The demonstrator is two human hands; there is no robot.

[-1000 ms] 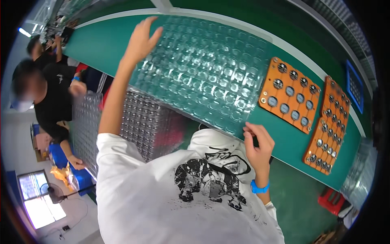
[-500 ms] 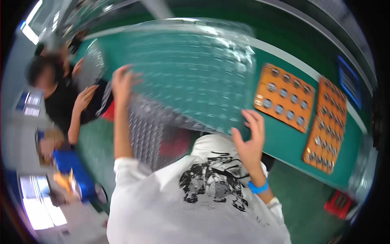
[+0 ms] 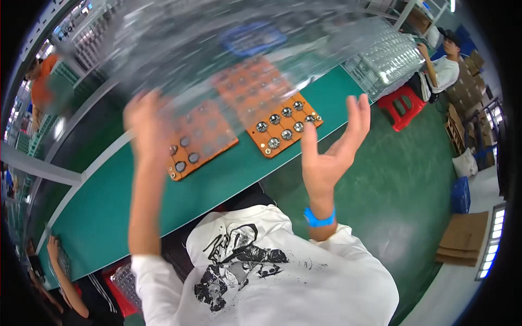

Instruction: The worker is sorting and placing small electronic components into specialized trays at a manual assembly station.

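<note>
A large clear plastic blister tray point(image 3: 179, 49), smeared by motion, hangs tilted over the far side of the green bench. My left hand point(image 3: 144, 117) is at its near left edge; the fingers are blurred, so their grip cannot be made out. My right hand point(image 3: 334, 155) is raised with thumb and fingers spread, holding nothing, right of the tray. Below and partly behind the see-through tray lie two orange boards. The left board point(image 3: 209, 150) and the right board point(image 3: 277, 144) both carry rows of round metal parts.
Stacked clear trays point(image 3: 389, 60) stand at the bench's right end, beside a red stool point(image 3: 402, 106). A person point(image 3: 448, 68) in white sits there. Another person's arm point(image 3: 68, 277) reaches onto the green bench point(image 3: 103, 212) at lower left. Flattened cardboard point(image 3: 462, 239) leans at far right.
My view has swung right toward the boards and stacked trays. The clear tray has moved from in front of me to above the boards. My right hand has come away from the tray's edge.
</note>
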